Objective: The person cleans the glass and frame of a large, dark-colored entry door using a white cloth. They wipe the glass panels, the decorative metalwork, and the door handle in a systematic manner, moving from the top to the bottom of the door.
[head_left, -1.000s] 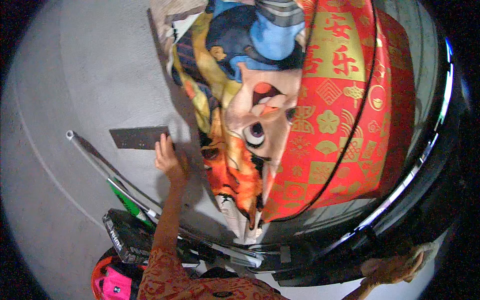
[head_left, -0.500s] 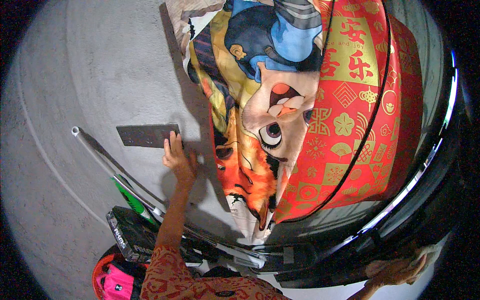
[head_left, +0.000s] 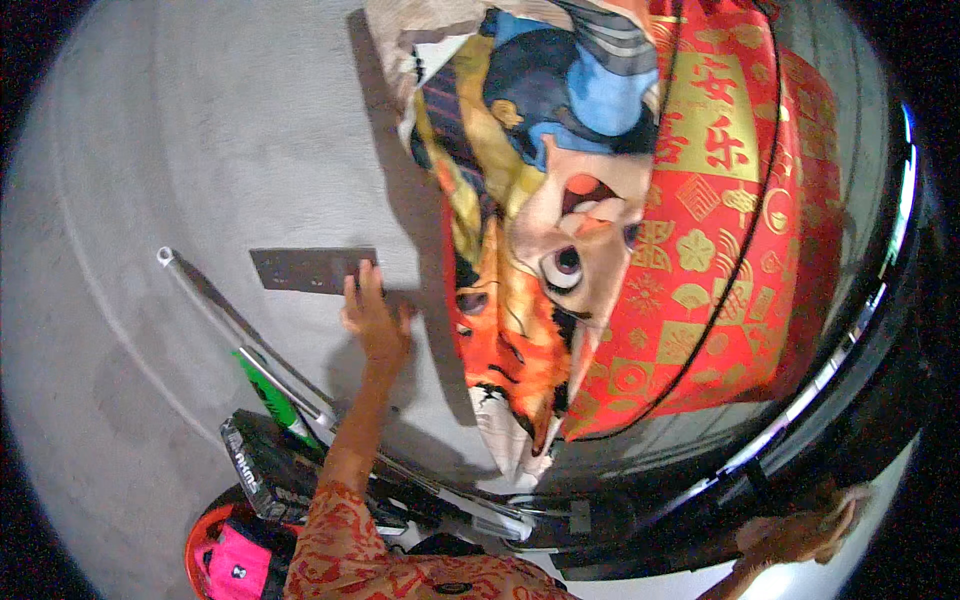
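On the grey wall, my left hand (head_left: 380, 322) reaches up to a dark rectangular switch panel (head_left: 308, 270), its fingertips at the panel's right end. The fingers are stretched out and hold nothing. At the lower right my right hand (head_left: 800, 528) is blurred, its fingers seemingly curled round something pale that I cannot make out. To the right of the panel hangs a cloth (head_left: 520, 330) printed with cartoon animals, which appear upside down. A red bag (head_left: 690, 290) with gold patterns and a black cord hangs beside it.
A silver pole (head_left: 215, 305) leans by the wall near a green strip (head_left: 268, 392). Below lie a black box (head_left: 265, 470) and a pink item (head_left: 240, 562) in a red round container (head_left: 200, 530). A dark curved edge with a bright strip (head_left: 800, 400) runs along the right.
The view has shifted slightly, so the wall, cloth and panel sit a little farther right. My left hand stays at the panel's right end, and my right hand remains low at the right.
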Demonstrator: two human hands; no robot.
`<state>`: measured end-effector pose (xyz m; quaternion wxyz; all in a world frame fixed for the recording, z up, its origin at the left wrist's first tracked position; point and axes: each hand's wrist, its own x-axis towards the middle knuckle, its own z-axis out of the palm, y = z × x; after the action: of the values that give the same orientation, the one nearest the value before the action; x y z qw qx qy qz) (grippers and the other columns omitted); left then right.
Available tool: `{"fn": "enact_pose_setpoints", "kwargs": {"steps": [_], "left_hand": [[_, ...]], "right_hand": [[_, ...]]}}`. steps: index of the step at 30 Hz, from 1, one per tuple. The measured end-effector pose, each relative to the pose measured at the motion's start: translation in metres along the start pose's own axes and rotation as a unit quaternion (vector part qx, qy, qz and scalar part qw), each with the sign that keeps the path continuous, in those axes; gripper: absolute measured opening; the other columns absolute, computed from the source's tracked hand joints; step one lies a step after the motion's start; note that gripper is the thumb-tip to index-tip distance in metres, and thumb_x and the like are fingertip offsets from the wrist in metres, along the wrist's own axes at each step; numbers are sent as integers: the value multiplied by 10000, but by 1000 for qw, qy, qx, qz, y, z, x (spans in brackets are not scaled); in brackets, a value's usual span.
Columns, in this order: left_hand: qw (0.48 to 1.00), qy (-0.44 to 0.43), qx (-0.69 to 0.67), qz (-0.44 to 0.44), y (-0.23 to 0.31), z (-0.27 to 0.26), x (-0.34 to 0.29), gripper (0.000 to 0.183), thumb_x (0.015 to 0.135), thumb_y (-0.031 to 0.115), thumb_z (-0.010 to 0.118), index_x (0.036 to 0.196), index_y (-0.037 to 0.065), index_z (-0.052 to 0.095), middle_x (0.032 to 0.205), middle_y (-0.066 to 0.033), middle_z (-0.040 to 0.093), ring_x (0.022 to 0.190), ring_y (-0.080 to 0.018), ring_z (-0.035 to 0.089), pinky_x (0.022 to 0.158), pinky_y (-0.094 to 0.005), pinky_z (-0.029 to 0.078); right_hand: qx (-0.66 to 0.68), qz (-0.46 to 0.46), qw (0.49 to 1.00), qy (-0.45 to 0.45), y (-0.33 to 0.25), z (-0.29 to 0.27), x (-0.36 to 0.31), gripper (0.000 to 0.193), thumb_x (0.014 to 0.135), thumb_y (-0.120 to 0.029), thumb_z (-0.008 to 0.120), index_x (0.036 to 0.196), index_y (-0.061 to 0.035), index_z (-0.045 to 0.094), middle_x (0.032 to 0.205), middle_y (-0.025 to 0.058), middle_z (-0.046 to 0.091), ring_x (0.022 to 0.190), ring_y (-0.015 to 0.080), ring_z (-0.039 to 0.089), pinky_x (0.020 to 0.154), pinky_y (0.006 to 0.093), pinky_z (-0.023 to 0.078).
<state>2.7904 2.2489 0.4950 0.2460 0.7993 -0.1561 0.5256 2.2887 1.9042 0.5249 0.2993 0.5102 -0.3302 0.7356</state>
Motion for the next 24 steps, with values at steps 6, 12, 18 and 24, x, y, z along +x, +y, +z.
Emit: {"fn": "enact_pose_setpoints", "kwargs": {"steps": [6,12,18,24], "left_hand": [[992,122,27,-12,-44,-6,-10,617,855,284,539,1371,37,305,1454,-129,296,1322,-369,253,1004,-518,198],[996,27,-20,-84,-56,-9,-37,663,719,185,559,1315,-27,360,1447,-166,285,1305,-392,265,976,-543,237],[996,-5,-48,-74,-49,-34,-30,646,715,145,560,1316,4,369,1449,-119,300,1305,-391,264,972,-550,223],[998,-6,-30,-55,-60,-23,-30,639,747,85,556,1345,37,336,1453,-99,300,1307,-376,259,978,-544,183]], "right_hand": [[-61,56,996,-33,-18,5,-6,316,933,-152,431,1197,-9,531,1217,182,527,1106,364,501,932,422,407],[34,-52,998,15,-13,-4,10,310,944,-172,455,1205,-25,534,1205,140,560,1082,322,523,915,425,405],[-36,-64,997,29,-2,2,4,306,960,-222,437,1227,-96,517,1208,45,580,1033,319,534,907,422,370],[-26,-42,999,15,1,1,-1,296,967,-235,422,1225,-128,518,1216,66,575,1039,308,532,919,438,352]]}}
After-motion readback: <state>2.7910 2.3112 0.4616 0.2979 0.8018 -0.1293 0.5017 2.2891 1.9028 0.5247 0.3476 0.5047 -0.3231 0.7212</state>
